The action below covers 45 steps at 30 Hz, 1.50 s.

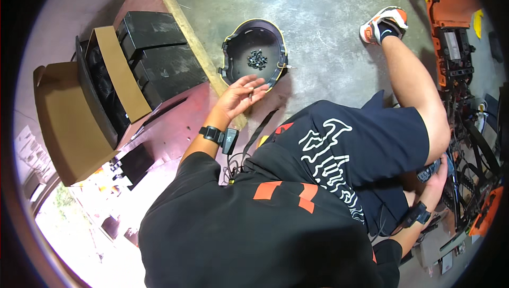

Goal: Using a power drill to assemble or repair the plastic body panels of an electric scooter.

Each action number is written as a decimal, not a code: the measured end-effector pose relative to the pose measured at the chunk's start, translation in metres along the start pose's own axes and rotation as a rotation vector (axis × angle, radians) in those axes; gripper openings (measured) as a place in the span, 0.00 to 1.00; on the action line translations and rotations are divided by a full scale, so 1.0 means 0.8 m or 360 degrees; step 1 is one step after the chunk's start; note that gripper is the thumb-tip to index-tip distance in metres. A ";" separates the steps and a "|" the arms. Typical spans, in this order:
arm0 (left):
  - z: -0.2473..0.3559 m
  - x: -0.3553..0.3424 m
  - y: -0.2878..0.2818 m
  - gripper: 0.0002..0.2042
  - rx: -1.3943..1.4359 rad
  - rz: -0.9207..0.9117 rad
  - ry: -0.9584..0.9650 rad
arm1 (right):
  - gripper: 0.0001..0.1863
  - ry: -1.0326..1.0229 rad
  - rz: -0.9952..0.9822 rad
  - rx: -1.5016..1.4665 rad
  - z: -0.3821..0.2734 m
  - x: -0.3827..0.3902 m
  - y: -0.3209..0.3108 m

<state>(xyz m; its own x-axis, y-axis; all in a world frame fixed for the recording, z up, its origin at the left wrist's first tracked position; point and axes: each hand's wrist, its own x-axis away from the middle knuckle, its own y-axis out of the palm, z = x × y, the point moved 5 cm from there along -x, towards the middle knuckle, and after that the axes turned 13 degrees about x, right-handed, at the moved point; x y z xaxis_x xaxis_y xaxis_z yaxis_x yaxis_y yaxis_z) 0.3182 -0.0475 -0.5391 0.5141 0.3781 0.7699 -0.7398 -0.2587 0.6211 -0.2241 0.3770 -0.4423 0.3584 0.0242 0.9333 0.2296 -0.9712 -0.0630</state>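
An upturned hard hat (231, 54), black inside with a yellow edge, rests on the floor in front of me. A heap of small black screws (257, 60) lies in its bowl. My left hand (245, 96) is at the hat's near rim, palm turned up and fingers curled. Between its fingertips shows a tiny dark piece, too small to name for certain. Low at the right, beside my bent leg, my right hand (438, 175) is wrapped round a dark handheld tool (426, 173). My thigh and shorts hide part of that tool.
To the left, black boxes (164, 65) and an open cardboard box (74, 118) stand by a wooden beam (183, 28). An orange and black machine frame (450, 44) with cables and loose parts runs along the right. My shoe (389, 20) is on the concrete floor.
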 end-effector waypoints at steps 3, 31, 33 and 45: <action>-0.008 -0.006 0.019 0.23 0.0067 -0.0124 -0.0164 | 0.21 0.0091 -0.0012 -0.0021 0.008 -0.001 0.001; -0.013 -0.031 -0.156 0.11 -0.0346 0.1244 0.0138 | 0.23 -0.0257 -0.0086 0.0207 0.025 0.054 0.058; -0.002 -0.034 -0.151 0.15 -0.0290 0.1082 0.0211 | 0.23 -0.0224 -0.0055 0.0213 0.029 0.055 0.050; 0.091 -0.035 -0.097 0.15 -0.0091 0.0808 0.0326 | 0.24 -0.0174 0.0025 0.0221 0.042 0.058 0.016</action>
<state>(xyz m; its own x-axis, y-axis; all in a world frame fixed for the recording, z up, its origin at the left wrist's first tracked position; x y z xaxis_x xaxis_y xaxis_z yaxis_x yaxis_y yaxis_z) 0.3928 -0.1026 -0.5981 -0.0045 0.3852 0.9228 -0.8983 -0.4071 0.1655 -0.1744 0.3738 -0.4118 0.4577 0.0421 0.8881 0.3433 -0.9298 -0.1328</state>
